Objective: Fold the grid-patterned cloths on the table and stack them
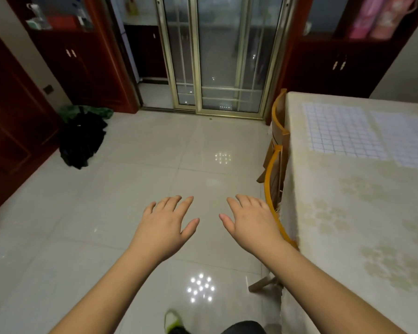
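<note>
Hands (pixel 206 222) empty, spread over floor | chairs (pixel 274 179) btwn hands & table (pixel 348 213) w/ cloths (pixel 343 128)

Left hand (pixel 165 224) and right hand (pixel 247 221) outstretched, palms down, empty.

dim indoor light | lamp glare on floor tiles (pixel 200 289) | soft focus | wide-angle bending at edges

Left hand (pixel 165 221) and right hand (pixel 250 219) hover empty, fingers spread, over floor (pixel 106 213); grid cloths (pixel 343 127) lie flat on surface (pixel 348 213) at 2 o'clock.
</note>
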Demonstrator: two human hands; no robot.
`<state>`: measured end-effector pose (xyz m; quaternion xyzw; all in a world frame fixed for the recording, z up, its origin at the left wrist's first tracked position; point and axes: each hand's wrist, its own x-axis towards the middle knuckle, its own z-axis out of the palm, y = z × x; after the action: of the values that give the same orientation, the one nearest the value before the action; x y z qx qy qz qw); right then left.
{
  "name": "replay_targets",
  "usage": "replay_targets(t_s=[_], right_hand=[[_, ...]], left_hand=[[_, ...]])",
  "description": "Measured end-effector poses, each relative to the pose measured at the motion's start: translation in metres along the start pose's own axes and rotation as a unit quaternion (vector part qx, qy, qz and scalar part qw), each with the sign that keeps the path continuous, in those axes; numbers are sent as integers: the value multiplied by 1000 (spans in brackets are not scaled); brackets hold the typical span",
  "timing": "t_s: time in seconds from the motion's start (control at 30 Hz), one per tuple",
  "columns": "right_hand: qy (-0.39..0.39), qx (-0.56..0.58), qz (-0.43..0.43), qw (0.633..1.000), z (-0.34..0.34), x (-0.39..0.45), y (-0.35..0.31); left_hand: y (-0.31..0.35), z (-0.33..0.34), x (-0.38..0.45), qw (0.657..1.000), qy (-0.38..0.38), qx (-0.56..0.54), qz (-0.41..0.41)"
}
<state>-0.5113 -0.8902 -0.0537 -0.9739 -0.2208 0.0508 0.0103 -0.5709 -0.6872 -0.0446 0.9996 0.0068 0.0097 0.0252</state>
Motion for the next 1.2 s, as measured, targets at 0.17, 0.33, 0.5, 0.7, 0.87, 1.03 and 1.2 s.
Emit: replay_targets(t_s=[0.17, 0.33, 0.5, 0.7, 0.87, 1.03, 1.2], right_hand=[[5, 10, 35, 999, -4, 52, 3], [-1, 10, 43, 999, -6, 123, -11], [12, 10, 75, 997, -14, 197, -25], [16, 9, 125, 992, -26, 255, -24], [36, 11, 179, 983, -34, 287, 6], [21, 5, 215, 976, -34, 322, 52], [21, 27, 249, 968, -28, 368, 109]], left_hand=[[-15, 10, 65, 999, -23, -14, 41], [-54, 19, 135, 997, -26, -29, 70], [-106, 11, 207, 996, -24, -20, 87], [-135, 7, 283, 989, -43, 4, 138], [-120, 7, 342, 981, -63, -8, 186], [-88, 9, 412, 970, -65, -3, 232], [-41, 12, 492, 958, -80, 19, 274]])
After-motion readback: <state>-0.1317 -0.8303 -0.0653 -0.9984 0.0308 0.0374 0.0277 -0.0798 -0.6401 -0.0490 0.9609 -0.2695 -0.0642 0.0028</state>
